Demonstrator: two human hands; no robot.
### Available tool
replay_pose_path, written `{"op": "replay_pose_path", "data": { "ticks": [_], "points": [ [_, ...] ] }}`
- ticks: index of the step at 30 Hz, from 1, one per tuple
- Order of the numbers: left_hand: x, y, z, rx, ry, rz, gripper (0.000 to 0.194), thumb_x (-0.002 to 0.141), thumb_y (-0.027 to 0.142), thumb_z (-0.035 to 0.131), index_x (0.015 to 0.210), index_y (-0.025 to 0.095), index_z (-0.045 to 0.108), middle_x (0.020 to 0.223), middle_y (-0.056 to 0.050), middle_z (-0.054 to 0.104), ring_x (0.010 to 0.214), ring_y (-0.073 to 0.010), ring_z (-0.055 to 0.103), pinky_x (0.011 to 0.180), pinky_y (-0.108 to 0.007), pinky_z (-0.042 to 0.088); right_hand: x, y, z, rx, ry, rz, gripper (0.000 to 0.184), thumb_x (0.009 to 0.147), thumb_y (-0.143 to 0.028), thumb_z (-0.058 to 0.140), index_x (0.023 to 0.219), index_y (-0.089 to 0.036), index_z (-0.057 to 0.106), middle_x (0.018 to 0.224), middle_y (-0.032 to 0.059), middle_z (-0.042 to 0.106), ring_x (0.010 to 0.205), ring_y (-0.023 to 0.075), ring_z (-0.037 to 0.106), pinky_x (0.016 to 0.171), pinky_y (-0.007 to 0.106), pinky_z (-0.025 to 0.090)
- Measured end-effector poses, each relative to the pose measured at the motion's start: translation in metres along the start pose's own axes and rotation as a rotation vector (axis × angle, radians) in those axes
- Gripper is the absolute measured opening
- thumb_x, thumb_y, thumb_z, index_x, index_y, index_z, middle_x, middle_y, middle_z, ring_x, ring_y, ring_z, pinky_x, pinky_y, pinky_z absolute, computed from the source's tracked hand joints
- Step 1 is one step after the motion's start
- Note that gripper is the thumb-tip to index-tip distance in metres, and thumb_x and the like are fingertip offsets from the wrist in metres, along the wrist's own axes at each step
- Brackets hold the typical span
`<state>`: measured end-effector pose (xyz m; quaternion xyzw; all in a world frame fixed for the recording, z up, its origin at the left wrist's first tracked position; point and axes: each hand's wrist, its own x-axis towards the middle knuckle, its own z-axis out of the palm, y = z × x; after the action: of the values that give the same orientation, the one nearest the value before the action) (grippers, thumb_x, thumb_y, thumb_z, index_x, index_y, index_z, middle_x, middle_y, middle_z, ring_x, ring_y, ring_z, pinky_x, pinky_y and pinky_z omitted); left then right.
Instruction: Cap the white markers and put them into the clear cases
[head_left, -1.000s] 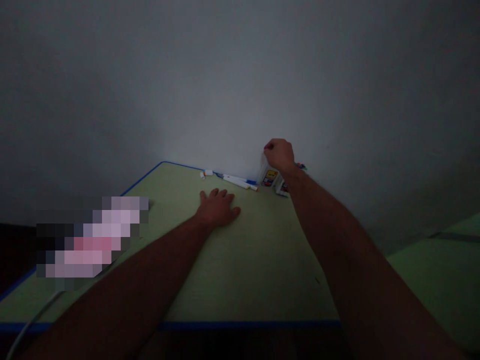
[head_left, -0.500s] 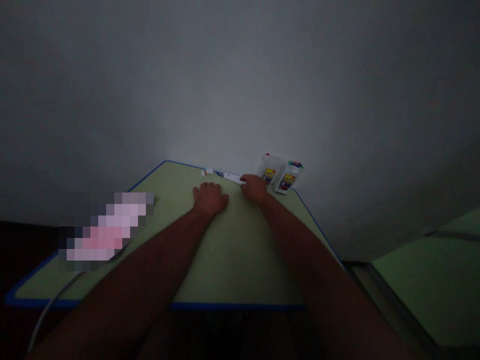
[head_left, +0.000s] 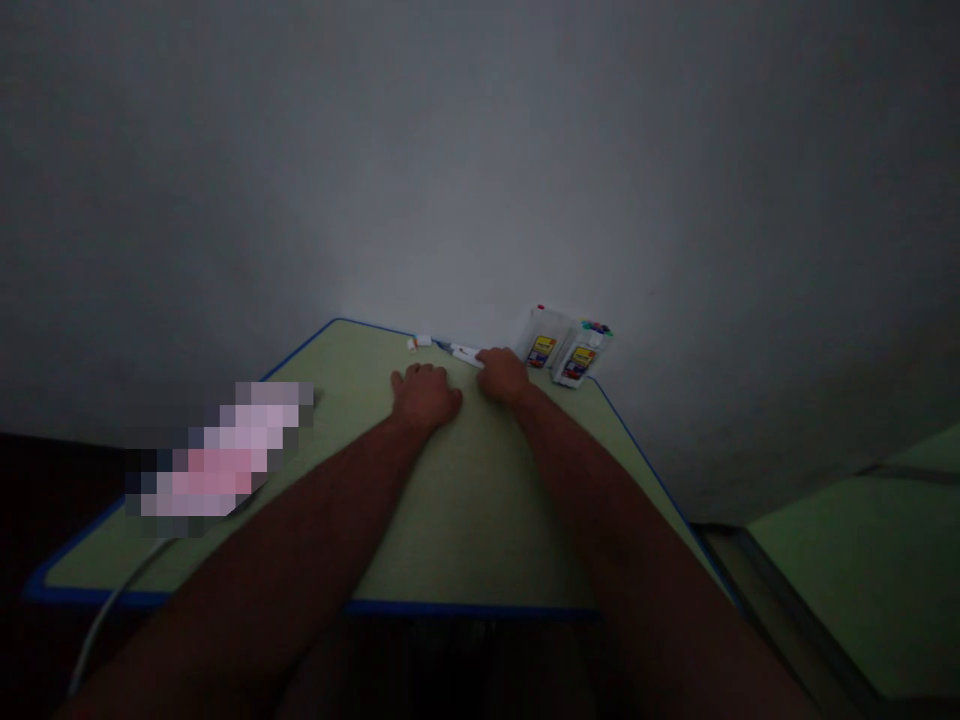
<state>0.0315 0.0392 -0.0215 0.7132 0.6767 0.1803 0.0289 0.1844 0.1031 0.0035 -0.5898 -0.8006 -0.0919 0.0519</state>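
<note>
My left hand [head_left: 426, 395] lies palm down on the pale green table [head_left: 450, 520], its fingers spread and nothing in them. To its right, my right hand [head_left: 502, 375] has its fingers closed over the right end of a long white object [head_left: 466, 355]. That object lies near the table's back edge, and a dark, narrow pointed end shows on its left; its kind is too dim to make out. Just left of the tip are small white pieces [head_left: 422, 341], one with a bit of orange.
Two clear packs with yellow labels, a left pack [head_left: 541, 350] and a right pack [head_left: 579, 360] with colourful tops inside, lean by the wall [head_left: 480, 180] at the back right. On the left lies a blurred-out pink device [head_left: 225, 450] with a cable [head_left: 112, 600].
My right hand has shifted slightly left along the white object. My left hand stays flat on the table. The whole view has moved a little.
</note>
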Motion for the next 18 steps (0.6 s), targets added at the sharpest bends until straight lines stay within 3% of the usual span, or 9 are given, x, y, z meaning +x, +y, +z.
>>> {"op": "replay_pose_path", "data": {
  "ticks": [7,18],
  "points": [
    [0.000,0.000,0.000,0.000,-0.004,0.009,0.044,0.086,0.045,0.045,0.116,0.021,0.066,0.131,-0.016,0.063,0.127,-0.0341,0.049,0.107,-0.057,0.032,-0.001,0.001,0.005,-0.023,0.009,0.009,0.034,0.089,-0.025,0.054,0.116,-0.017,0.072,0.117,0.0158,0.070,0.107,0.0280,0.064,0.089,0.035,0.050],
    [0.003,-0.001,0.002,0.014,-0.020,0.011,0.048,0.085,0.047,0.044,0.119,0.020,0.066,0.133,-0.017,0.062,0.127,-0.0362,0.049,0.106,-0.058,0.034,-0.024,0.008,0.003,0.193,-0.006,0.137,0.022,0.081,-0.021,0.061,0.098,-0.017,0.075,0.104,0.0117,0.075,0.097,0.0253,0.068,0.082,0.032,0.050]
  ]
}}
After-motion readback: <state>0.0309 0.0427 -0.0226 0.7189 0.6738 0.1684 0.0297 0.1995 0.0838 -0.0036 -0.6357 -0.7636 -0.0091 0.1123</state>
